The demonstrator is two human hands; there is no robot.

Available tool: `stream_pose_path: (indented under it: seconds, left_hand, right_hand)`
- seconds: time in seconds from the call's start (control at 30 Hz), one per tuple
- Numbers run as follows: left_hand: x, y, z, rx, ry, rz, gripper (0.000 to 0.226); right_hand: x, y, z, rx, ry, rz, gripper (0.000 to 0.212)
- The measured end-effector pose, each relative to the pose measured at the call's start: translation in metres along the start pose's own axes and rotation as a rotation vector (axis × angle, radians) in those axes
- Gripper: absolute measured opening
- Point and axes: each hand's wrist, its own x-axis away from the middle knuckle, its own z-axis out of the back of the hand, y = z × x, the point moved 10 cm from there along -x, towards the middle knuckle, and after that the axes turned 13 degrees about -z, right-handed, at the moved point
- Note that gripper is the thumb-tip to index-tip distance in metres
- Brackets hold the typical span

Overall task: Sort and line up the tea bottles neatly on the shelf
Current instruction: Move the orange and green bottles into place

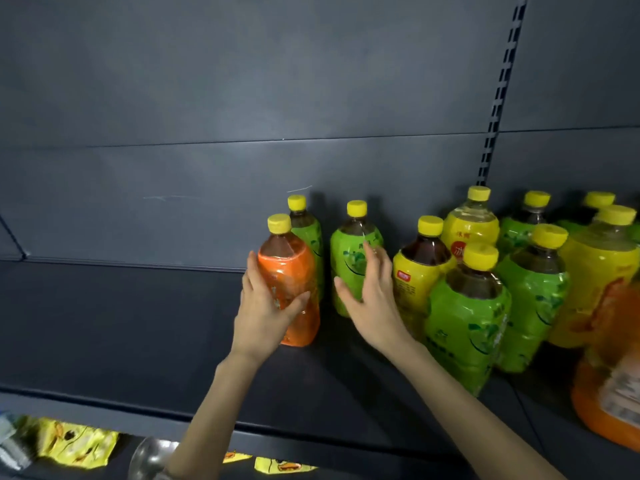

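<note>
On the shelf, I see the left hand holding the orange bottle, the right hand with its grip wide at three o'clock.

Dark grey metal back panel, dimly lit. A slotted upright runs down its right side, above a dark shelf.

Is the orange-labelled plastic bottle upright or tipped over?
Upright: the orange-labelled plastic bottle has its yellow cap up and base down, with the left hand gripping its side.
</note>
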Motion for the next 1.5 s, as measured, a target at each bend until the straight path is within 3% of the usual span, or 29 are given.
stream_pose_path:
  seconds: [0.2,0.43,0.87,1.03,1.23,1.5]
  left_hand:
    - [-0.011,-0.013,-0.006,0.090,0.025,0.016,0.109]
    - [-0.014,-0.027,0.003,0.136,0.001,-0.019,0.108]
    - [0.002,-0.057,0.002,0.136,0.062,0.090,0.118]
    - [0.006,-0.064,0.001,0.169,0.068,0.087,0.113]
    - [0.024,-0.072,0.003,0.425,-0.061,0.049,0.112]
    - [0.043,-0.066,0.006,0.474,-0.091,0.032,0.106]
  right_hand:
    - [-0.044,0.020,-0.015,-0.137,0.106,-0.172,0.095]
    - [-0.052,0.049,-0.029,-0.256,0.189,-0.242,0.119]
    - [-0.012,0.040,-0.028,-0.168,0.247,-0.145,0.117]
    - [0.021,0.034,-0.034,-0.252,0.133,-0.128,0.112]
    - [0.044,0.037,-0.044,-0.389,-0.035,-0.109,0.106]
    - [0.060,0.035,-0.047,-0.381,-0.060,-0.175,0.095]
